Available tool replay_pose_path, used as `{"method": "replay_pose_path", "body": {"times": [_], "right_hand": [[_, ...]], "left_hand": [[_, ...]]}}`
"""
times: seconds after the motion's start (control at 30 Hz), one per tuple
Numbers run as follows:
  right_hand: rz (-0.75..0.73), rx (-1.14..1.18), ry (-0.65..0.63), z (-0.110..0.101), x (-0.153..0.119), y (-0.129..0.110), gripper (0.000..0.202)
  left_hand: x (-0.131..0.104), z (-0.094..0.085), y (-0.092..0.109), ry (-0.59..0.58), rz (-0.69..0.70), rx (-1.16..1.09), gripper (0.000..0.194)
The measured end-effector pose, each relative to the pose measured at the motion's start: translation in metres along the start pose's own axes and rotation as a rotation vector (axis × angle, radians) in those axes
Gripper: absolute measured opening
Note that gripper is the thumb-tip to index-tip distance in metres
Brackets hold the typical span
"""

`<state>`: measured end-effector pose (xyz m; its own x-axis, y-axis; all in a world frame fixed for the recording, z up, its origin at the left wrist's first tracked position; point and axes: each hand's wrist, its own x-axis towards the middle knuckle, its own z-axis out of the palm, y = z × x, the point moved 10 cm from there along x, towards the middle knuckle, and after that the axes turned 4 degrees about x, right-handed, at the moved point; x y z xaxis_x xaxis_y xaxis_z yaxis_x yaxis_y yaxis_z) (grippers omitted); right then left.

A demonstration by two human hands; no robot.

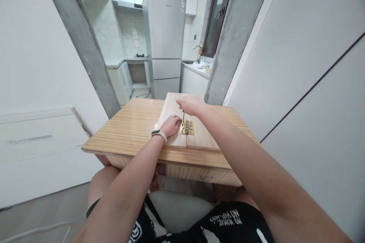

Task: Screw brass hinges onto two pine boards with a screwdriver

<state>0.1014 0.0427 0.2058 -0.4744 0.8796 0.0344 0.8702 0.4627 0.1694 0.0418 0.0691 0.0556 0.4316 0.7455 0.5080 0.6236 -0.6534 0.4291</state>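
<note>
Two pale wooden boards lie side by side, the left board (pixel 171 107) meeting the right board (pixel 199 142) along a seam. A brass hinge (pixel 187 127) lies open across that seam near the front end. My right hand (pixel 191 104) is closed around a screwdriver (pixel 184 116), its handle hidden in the grip. The screwdriver's shaft points down at the hinge's left leaf. Flat on the left board rests my left hand (pixel 170 125), fingers stretched towards the hinge and the shaft. Its fingertips are too small to tell whether they touch a screw.
The boards sit on a wood-grain table (pixel 128 125) with a drawer handle (pixel 205 178) at the front. White panels (pixel 308 64) stand close on the right. Beyond the table are a fridge (pixel 167 26) and a counter with a tap (pixel 197 51).
</note>
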Motion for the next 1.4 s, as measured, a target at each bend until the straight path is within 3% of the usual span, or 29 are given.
{"method": "replay_pose_path", "body": {"times": [0.3,0.6,0.87,1.1,1.4], "right_hand": [[0.202,0.051,0.106,-0.006,-0.006,0.018,0.053],[0.152,0.015,0.080,0.002,0.007,0.019,0.036],[-0.024,-0.006,0.021,0.006,0.005,0.003,0.030],[0.197,0.101,0.148,-0.003,-0.001,0.019,0.055],[0.153,0.043,0.081,0.001,0.008,0.017,0.034]], "left_hand": [[0.000,0.001,0.000,-0.006,0.004,0.012,0.033],[0.000,0.001,0.000,-0.007,0.001,0.004,0.032],[0.000,0.000,0.001,-0.013,0.004,0.013,0.032],[0.001,0.001,-0.002,-0.003,0.001,0.004,0.032],[0.001,-0.001,0.002,-0.012,-0.005,0.000,0.032]]}}
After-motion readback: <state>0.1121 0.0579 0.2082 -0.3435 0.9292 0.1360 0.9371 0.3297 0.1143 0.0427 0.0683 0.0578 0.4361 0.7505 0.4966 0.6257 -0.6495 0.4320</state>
